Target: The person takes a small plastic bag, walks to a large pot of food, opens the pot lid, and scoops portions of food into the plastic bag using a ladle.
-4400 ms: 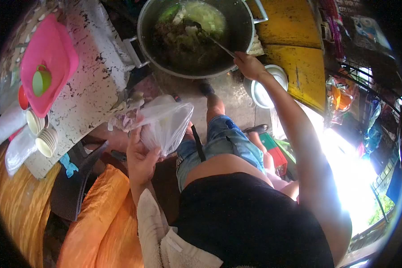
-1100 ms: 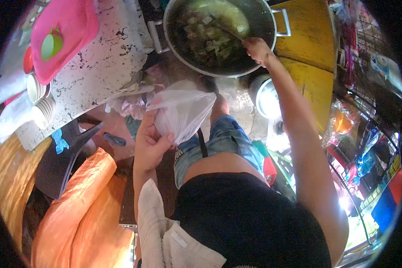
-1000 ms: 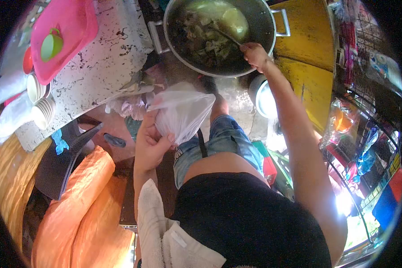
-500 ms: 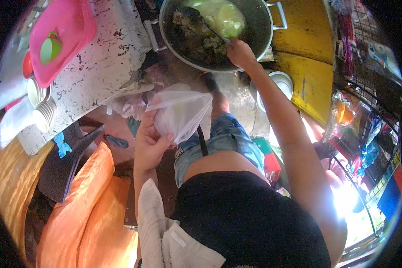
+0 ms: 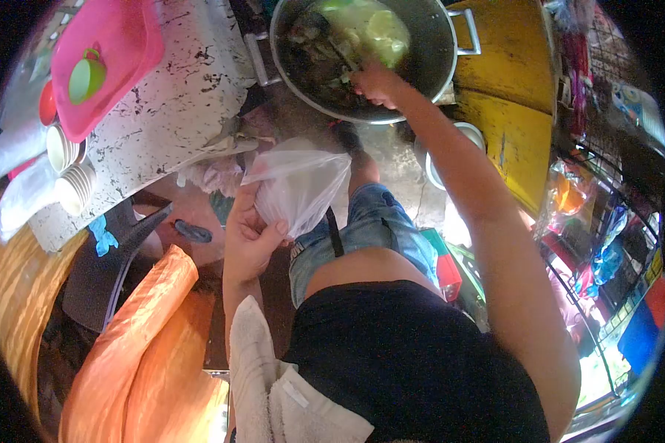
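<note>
A large metal pot point(image 5: 432, 44) holds pale broth on one side and darker solid pieces of food on the other. My right hand point(image 5: 380, 85) reaches over its near rim, closed around the handle of a dark ladle point(image 5: 309, 26) whose head rests among the food. In front of my body, my left hand point(image 5: 253, 232) grips a clear plastic bag point(image 5: 299, 184) with its mouth spread apart. The bag's inside looks cloudy, and I cannot tell whether it contains anything.
On the worn white table point(image 5: 177, 88) at left are a pink tray point(image 5: 129, 44) with a green cup point(image 5: 87, 80) and stacked white cups point(image 5: 75, 188). A yellow surface point(image 5: 506, 81) borders the pot at right, beside a black wire rack point(image 5: 606, 177). A white towel point(image 5: 273, 369) hangs against me.
My right hand has moved left and lower into the pot, with the ladle still in it. My left hand and the plastic bag have stayed almost in place.
</note>
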The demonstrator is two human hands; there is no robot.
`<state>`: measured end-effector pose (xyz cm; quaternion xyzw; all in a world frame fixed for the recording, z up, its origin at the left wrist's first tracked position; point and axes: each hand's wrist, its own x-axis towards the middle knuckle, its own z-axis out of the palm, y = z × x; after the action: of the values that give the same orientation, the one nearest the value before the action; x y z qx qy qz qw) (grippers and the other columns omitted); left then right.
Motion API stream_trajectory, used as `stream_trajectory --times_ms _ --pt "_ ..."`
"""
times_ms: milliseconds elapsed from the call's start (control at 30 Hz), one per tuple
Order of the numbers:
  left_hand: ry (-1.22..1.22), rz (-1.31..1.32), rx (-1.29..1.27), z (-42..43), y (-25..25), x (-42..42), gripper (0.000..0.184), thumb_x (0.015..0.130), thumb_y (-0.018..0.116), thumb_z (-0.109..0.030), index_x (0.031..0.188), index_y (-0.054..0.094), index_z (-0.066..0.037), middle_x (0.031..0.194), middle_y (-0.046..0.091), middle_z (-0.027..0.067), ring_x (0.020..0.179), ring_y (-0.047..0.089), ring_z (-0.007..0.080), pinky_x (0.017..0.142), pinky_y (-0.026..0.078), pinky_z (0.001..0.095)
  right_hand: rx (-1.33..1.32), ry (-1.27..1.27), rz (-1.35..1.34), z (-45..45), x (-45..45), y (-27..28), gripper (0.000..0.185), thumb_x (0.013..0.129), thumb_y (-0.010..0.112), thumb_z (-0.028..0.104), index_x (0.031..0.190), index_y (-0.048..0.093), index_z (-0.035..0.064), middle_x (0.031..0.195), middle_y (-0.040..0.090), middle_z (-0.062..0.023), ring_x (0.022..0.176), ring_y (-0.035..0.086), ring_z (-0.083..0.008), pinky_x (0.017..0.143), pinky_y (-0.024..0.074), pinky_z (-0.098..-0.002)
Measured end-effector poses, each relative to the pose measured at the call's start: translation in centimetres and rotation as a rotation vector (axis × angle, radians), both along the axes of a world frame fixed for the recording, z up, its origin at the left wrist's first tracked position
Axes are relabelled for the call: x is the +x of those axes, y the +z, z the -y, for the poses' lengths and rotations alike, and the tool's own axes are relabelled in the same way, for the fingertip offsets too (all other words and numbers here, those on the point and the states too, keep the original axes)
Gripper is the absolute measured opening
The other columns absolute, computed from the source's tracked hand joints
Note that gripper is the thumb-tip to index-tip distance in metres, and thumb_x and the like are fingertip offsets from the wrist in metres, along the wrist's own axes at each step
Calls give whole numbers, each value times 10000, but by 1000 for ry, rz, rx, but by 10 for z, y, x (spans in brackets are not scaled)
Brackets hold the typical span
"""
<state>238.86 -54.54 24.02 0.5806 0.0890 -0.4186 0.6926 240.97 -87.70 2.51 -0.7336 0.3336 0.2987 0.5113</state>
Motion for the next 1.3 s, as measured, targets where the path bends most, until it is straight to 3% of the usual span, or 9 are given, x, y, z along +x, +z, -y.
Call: stream_trajectory --times_ms 167,233,333,467,567,733,867,967,1300 --pt "-5 20 -10 0 1 6 847 761 702 -73 1492 274 -75 1302 546 99 852 624 115 585 476 199 152 -217 -48 -28 -3 -3 152 897 543 156 989 558 35 651 578 -84 397 440 -160 329 333 -315" --pt "20 44 -30 1 2 6 853 756 712 -81 1490 276 -73 1305 543 100 879 627 122 591 479 196 246 -241 -101 -10 -2 -43 192 884 536 132 1034 559 15 665 583 -92 436 484 -166 359 382 -325" --pt "29 71 -49 1 2 9 857 755 718 -82 1487 274 -58 1314 533 112 927 628 140 619 494 202 -34 -69 -71 -12 1 -22 211 875 537 180 936 585 -17 715 631 -165 493 590 -267 390 468 -427" --pt "58 96 -63 -1 2 9 853 757 716 -78 1483 270 -34 1337 511 137 1010 623 180 709 516 236 -687 367 473 -12 -17 -47 232 865 512 159 922 606 -46 804 653 -239 639 665 -349 533 538 -504" --pt "72 130 -61 -2 -2 7 845 761 706 -70 1482 269 -25 1345 504 146 1047 618 202 772 518 261 -701 594 248 -26 -8 -14 247 835 515 138 936 623 -60 889 651 -252 854 673 -361 751 542 -491" --pt "54 30 -26 -2 7 8 898 717 748 -114 1475 278 -1 1454 403 154 1296 464 273 1054 403 370 -156 27 -242 -57 25 8 224 813 541 95 1021 583 24 866 640 -199 745 626 -311 623 495 -450" --pt "63 65 -58 -6 3 7 828 764 687 -57 1480 274 -24 1310 538 139 1049 618 207 777 519 266 277 -243 -101 -43 10 -29 151 839 561 205 956 561 110 752 581 -117 581 555 -267 460 406 -431" --pt "66 73 -53 -6 0 8 834 759 686 -53 1483 271 -29 1329 520 138 1044 617 198 739 521 249 680 -461 44 -19 -12 -46 163 854 588 335 808 569 180 627 530 -33 486 493 -240 389 322 -408" --pt "38 87 -40 1 10 15 833 758 683 -55 1480 268 -24 1353 500 140 1079 602 197 741 525 246 544 -369 -86 13 -18 15 128 931 528 161 1054 495 160 625 453 27 437 380 -80 357 235 -231"
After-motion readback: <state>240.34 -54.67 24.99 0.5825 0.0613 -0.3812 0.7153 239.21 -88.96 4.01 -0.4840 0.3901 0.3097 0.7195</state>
